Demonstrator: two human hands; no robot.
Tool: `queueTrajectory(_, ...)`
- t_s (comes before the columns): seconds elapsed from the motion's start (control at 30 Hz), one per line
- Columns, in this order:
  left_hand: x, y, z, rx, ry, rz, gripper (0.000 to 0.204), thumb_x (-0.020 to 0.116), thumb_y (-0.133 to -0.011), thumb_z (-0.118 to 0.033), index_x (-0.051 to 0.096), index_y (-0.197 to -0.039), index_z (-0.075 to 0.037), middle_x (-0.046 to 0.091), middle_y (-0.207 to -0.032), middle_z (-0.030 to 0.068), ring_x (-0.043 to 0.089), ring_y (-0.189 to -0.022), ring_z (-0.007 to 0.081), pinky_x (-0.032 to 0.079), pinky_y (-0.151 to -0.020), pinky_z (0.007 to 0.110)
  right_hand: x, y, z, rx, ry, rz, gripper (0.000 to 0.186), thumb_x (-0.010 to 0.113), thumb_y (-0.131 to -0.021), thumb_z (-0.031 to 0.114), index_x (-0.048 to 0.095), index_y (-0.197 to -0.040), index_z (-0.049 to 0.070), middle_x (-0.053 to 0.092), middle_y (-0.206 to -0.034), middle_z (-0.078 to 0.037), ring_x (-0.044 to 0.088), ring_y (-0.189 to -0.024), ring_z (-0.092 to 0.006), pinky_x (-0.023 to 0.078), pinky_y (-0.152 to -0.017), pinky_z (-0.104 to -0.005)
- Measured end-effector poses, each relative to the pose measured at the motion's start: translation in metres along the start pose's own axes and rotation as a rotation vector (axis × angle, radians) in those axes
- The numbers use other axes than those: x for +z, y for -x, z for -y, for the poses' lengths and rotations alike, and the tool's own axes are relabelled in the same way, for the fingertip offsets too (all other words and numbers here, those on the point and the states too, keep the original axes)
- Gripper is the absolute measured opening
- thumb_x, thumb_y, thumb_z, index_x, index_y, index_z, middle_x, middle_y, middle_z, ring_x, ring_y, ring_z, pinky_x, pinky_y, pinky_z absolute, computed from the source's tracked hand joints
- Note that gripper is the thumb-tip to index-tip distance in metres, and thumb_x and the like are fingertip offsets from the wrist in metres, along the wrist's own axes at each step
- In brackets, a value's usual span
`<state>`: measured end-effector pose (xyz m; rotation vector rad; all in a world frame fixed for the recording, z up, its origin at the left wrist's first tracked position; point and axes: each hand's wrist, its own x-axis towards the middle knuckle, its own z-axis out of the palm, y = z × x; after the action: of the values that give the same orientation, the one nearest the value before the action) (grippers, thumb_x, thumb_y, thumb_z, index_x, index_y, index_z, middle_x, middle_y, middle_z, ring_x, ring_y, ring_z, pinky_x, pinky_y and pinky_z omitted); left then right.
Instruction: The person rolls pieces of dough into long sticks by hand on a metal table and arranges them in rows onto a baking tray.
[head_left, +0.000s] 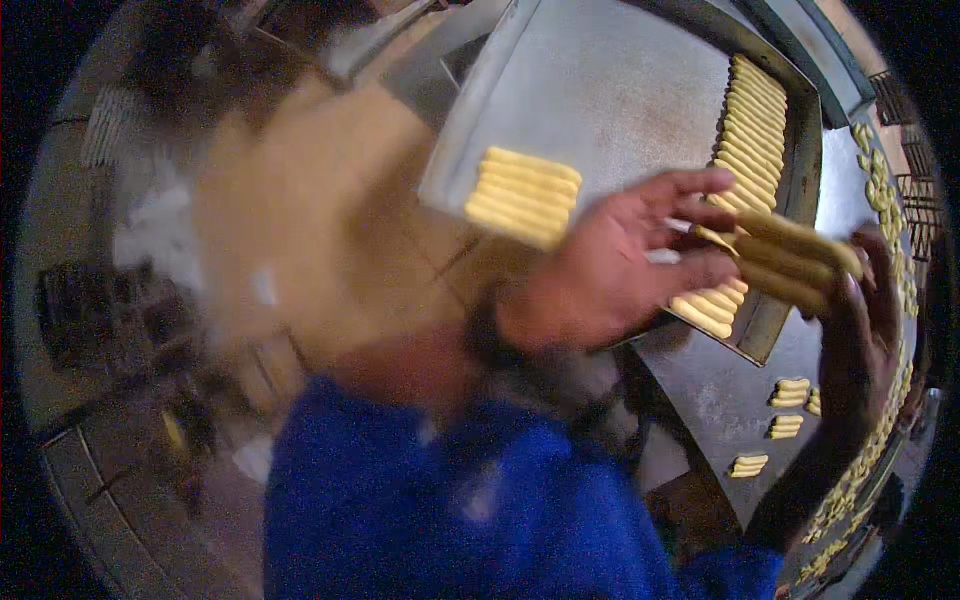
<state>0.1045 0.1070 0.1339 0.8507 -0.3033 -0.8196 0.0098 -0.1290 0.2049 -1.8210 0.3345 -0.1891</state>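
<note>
On the metal tray [620, 90], near its left corner, a block of yellow dough sticks [522, 195] side by side. With the blurred left hand [620, 255], holds the left end of the raised dough sticks [790, 258] above the tray, grip clamped on them. Behind, along the tray's right wall, a long dough row [755, 120]. Below, on the grey desk [700, 400], small dough clusters [790, 393]. With the right hand [868, 325], holds the opposite end, likewise clamped. Far right, scattered dough pieces [880, 190].

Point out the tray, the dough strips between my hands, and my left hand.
Tray [620, 95]: head view, bare base.
Dough strips [795, 250]: head view, near their blurred middle.
Left hand [622, 248]: head view, middle of the hand.
</note>
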Motion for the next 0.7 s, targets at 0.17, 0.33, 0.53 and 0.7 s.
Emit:
queueTrajectory(0.17, -0.072, 0.011, -0.063, 0.037, -0.367, -0.201, 0.043, 0.072, -0.093, -0.017, 0.056, -0.129, -0.001, 0.065, -0.116, 0.0094, 0.066, -0.102, 0.0165, 0.055, -0.089, 0.03, 0.093, -0.045, 0.007, 0.016, -0.273, 0.237, 0.043, 0.07, -0.093, 0.02, 0.056, -0.128, -0.001, 0.065, -0.119, -0.015, 0.067, -0.101, -0.0228, 0.058, -0.086, -0.0342)
queueTrajectory(0.33, -0.108, 0.011, -0.073, -0.126, -0.305, -0.238, 0.056, 0.059, -0.101, -0.033, 0.041, -0.146, -0.005, 0.061, -0.129, 0.0102, 0.065, -0.11, 0.0216, 0.053, -0.096, 0.035, 0.135, -0.076, 0.013, 0.008, -0.318, 0.414, 0.035, 0.068, -0.095, 0.018, 0.057, -0.126, 0.004, 0.066, -0.116, -0.009, 0.065, -0.103, -0.0172, 0.056, -0.086, -0.0317)
queueTrajectory(0.53, -0.12, 0.01, -0.072, -0.05, -0.1, -0.032, 0.053, 0.061, -0.1, -0.028, 0.044, -0.144, -0.004, 0.06, -0.132, 0.0115, 0.065, -0.113, 0.0224, 0.055, -0.098, 0.037, 0.14, -0.092, 0.014, -0.07, -0.402, 0.503, 0.033, 0.067, -0.096, 0.016, 0.057, -0.126, 0.005, 0.066, -0.116, -0.009, 0.066, -0.105, -0.0169, 0.057, -0.086, -0.0315)
queueTrajectory(0.7, -0.142, 0.003, -0.093, -0.04, -0.525, -0.12, 0.037, 0.068, -0.096, -0.018, 0.06, -0.13, -0.004, 0.064, -0.122, 0.0082, 0.067, -0.101, 0.0154, 0.057, -0.089, 0.029, 0.152, -0.094, -0.017, 0.109, -0.268, 0.384, 0.032, 0.069, -0.094, 0.013, 0.059, -0.124, 0.003, 0.068, -0.11, -0.011, 0.068, -0.097, -0.0185, 0.058, -0.087, -0.0306)
